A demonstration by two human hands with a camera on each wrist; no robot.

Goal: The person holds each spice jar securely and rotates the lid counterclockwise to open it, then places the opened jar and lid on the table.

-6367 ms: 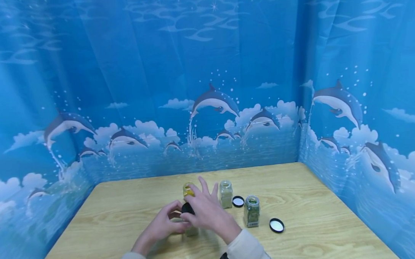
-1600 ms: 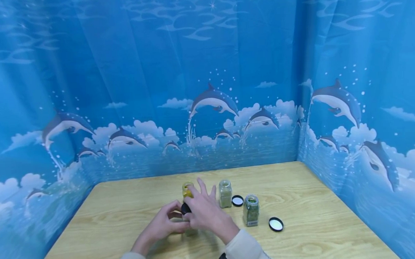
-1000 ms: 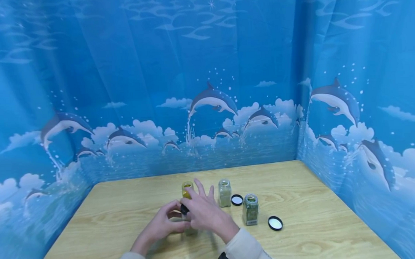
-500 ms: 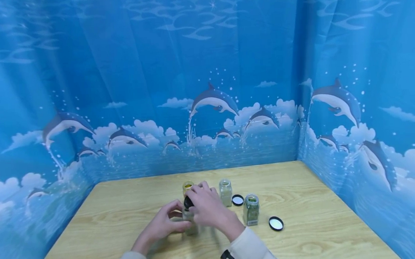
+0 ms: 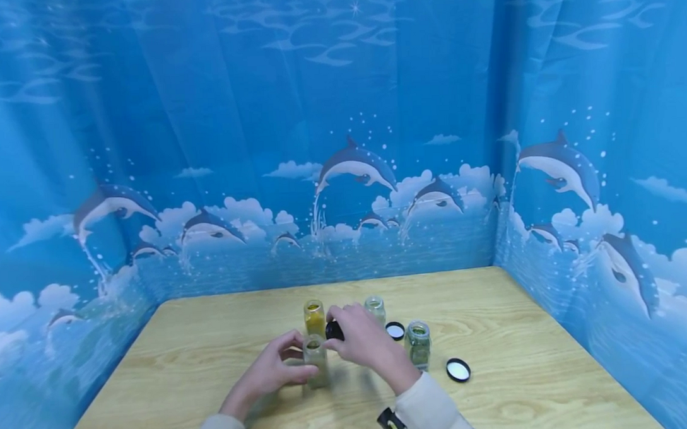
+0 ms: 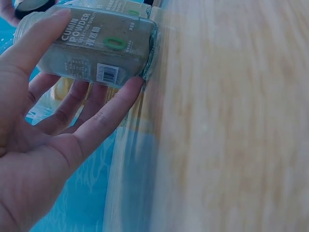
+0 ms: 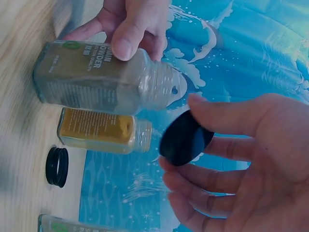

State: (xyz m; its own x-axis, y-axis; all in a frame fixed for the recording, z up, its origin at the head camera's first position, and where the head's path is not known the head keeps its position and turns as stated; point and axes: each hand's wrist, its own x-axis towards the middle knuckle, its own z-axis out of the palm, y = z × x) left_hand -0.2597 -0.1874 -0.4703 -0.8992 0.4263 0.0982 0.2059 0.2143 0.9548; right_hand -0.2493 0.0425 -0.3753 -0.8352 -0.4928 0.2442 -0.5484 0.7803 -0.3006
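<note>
My left hand (image 5: 272, 368) grips a glass jar labelled cumin powder (image 6: 106, 46), thumb on one side and fingers on the other. The jar stands upright on the table, its threaded mouth uncovered. Just right of that mouth, my right hand (image 5: 367, 340) pinches a black lid (image 7: 186, 137) between thumb and fingers, tilted and apart from the jar. Behind the cumin jar stands an uncapped jar of yellow powder (image 5: 315, 318). Another black lid (image 7: 57, 166) lies beside the yellow jar in the right wrist view; in the head view my right hand seems to hide it.
A pale uncapped jar (image 5: 375, 308), partly behind my right hand, stands near a black-rimmed lid (image 5: 395, 331). Right of them is an uncapped jar of green flakes (image 5: 418, 344), with another lid (image 5: 458, 369) beside it. Blue dolphin curtains (image 5: 345, 252) border the wooden table (image 5: 524, 334).
The black lid has come off the cumin jar; my right hand has carried it to the right, uncovering the jar's mouth. My left hand has stayed on the jar.
</note>
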